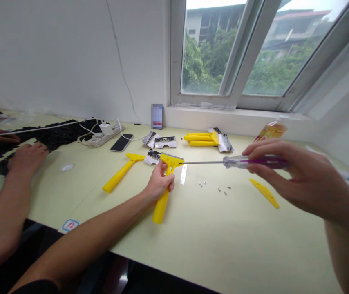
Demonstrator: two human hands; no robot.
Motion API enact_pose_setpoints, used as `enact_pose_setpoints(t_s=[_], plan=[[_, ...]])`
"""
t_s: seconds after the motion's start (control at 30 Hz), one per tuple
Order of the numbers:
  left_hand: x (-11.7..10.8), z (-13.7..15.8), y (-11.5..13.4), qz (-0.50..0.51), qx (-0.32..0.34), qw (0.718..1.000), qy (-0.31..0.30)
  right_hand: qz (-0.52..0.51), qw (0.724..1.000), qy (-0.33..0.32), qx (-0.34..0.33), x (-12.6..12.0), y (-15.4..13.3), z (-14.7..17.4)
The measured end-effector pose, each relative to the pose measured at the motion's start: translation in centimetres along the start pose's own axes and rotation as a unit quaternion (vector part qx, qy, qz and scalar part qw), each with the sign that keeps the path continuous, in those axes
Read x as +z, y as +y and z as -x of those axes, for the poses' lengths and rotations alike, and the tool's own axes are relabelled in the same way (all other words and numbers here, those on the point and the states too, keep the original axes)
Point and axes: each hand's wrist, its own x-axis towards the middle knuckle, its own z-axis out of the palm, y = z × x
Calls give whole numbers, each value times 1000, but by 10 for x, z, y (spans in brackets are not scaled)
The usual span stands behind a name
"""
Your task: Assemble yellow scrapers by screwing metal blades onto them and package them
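You have the yellow scraper [161, 204] in your left hand [161, 181], its fingers clamped around the neck just below the wide head, so that the head shows above them and the handle slants down toward you below them. Your right hand [303, 175] has its fingers closed on the handle of the screwdriver [202, 162], which points left, its shaft level and its tip at the right corner of the scraper's head, well apart from those right fingers. Just right of the head, a thin metal strip [183, 175] lies on the bench [205, 245]; farther right are small nuts [201, 185], then a few screws [225, 193], and a flat yellow piece [264, 193] near your right hand. To the left of your left hand rests a second yellow scraper [116, 177], and beyond it, on the far left, a co-worker's hand [29, 157] rests beside a heap of black pieces [65, 132]
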Motion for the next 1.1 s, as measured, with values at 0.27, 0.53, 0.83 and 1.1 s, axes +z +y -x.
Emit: enact_pose_setpoints(t_s=[0.27,0.53,0.83,1.1], plan=[[-1,-2,-6,4,-6,1000,17,-7,995,-69,71,12,11,-6],[1,2,-2,4,18,1000,14,-34,987,-94,128,2,17,-5],[0,2,-1,-12,58,998,36,5,993,-65,96,-1,0,0],[1,5,2,-22,74,996,44,-9,997,-19,75,4,9,0]])
